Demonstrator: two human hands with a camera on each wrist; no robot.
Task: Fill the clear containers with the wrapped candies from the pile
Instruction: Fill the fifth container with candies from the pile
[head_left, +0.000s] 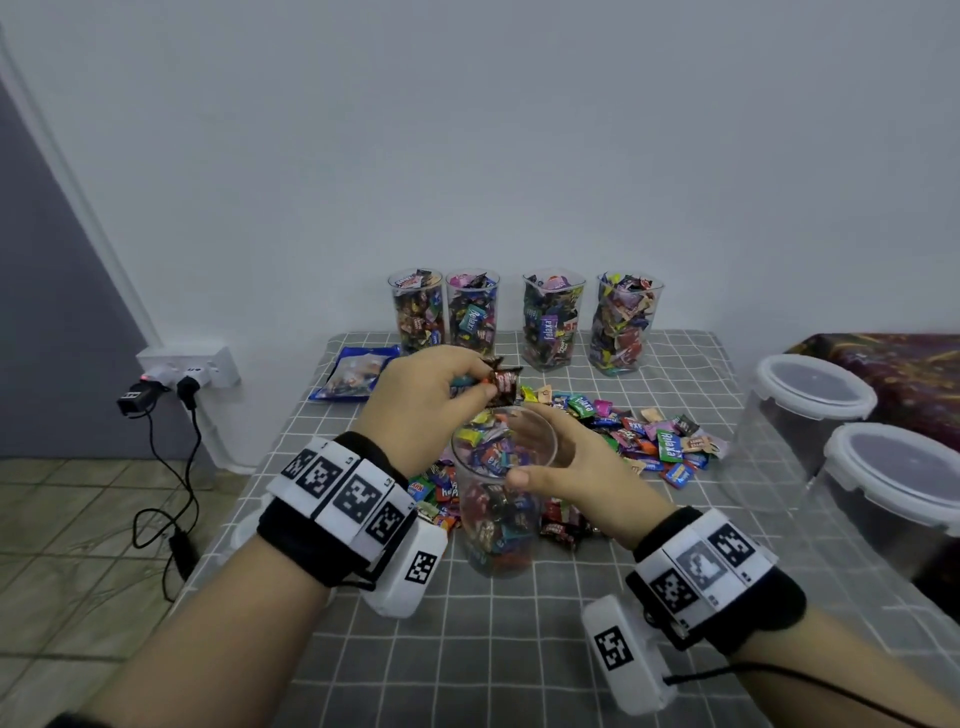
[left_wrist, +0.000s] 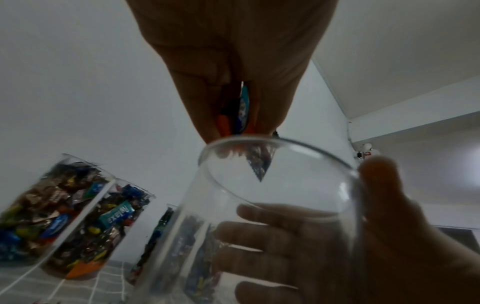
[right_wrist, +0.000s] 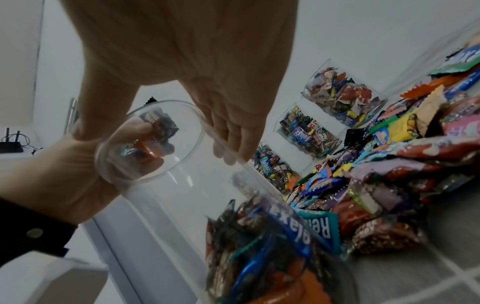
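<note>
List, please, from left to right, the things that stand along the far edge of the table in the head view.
Blue packet → first full jar → second full jar → third full jar → fourth full jar.

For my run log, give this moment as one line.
left hand: holds candies over jar | right hand: grips jar rim | jar: partly filled | pile: remains
</note>
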